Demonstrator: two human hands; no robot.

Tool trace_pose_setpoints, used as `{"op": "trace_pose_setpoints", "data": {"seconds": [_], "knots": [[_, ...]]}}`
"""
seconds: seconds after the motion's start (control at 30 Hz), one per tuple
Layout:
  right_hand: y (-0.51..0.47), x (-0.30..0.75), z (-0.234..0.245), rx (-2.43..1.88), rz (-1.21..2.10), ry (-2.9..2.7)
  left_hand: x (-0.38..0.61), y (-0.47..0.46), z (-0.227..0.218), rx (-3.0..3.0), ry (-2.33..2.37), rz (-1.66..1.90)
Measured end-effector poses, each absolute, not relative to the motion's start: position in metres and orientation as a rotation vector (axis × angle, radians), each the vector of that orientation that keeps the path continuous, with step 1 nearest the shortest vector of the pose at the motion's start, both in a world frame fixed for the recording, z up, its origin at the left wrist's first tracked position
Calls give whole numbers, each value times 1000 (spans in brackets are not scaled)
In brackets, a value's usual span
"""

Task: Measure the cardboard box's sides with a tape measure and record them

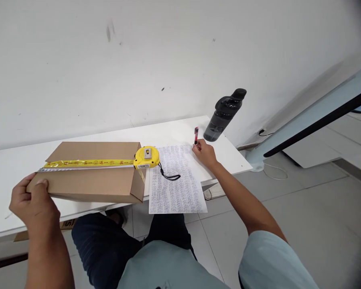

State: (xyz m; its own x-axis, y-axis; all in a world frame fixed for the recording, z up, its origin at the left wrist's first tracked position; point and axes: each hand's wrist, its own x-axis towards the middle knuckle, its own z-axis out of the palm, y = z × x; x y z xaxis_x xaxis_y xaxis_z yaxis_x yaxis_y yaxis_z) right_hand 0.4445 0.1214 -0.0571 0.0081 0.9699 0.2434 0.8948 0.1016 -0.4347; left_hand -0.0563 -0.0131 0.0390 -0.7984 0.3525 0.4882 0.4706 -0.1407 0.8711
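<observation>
Plain white wall [168,60], scuffed in places, stands behind a narrow white desk [174,130] in the head view, the only view. On the desk, just in from the left hand [37,200], lies a long, flat, brown cardboard box [90,185], with shiny yellow adhesive tape [92,163] printed in red along its top. A yellow plastic tape measure [147,157] sits at the box end away from that hand, its pale blade [90,167] running back beside the adhesive tape towards the left fingers; the case probably lies there so that the blade spans the top from end to end. A black cord loop [170,177] trails from the case towards the right hand [207,152], over a white paper sheet [177,192] filled with dense blue marks, whose near part overhangs the desk edge. The sheet is likely set there to be within easy reach of that hand. A dark, capped bottle [222,120] stands just beyond the right hand. The left hand grips the box's near corner, thumb on top and fingers curled round the end, presumably to steady it; whether a fingertip also pins the blade, I cannot tell. The right hand is nearly closed at the sheet's far corner, pinching a slim red-and-black pen [196,135] that points upward; its lower end is hidden by the fingers.
</observation>
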Motion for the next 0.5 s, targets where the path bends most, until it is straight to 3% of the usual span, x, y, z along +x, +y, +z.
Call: {"op": "trace_pose_setpoints", "data": {"seconds": [0.23,0.5], "knots": [[122,426,-85,-1707,433,-1704,-57,-13,38,-975,-2015,-2080],[105,399,-65,-1866,321,-2009,-60,-19,39,-1018,-2107,-2025]]}}
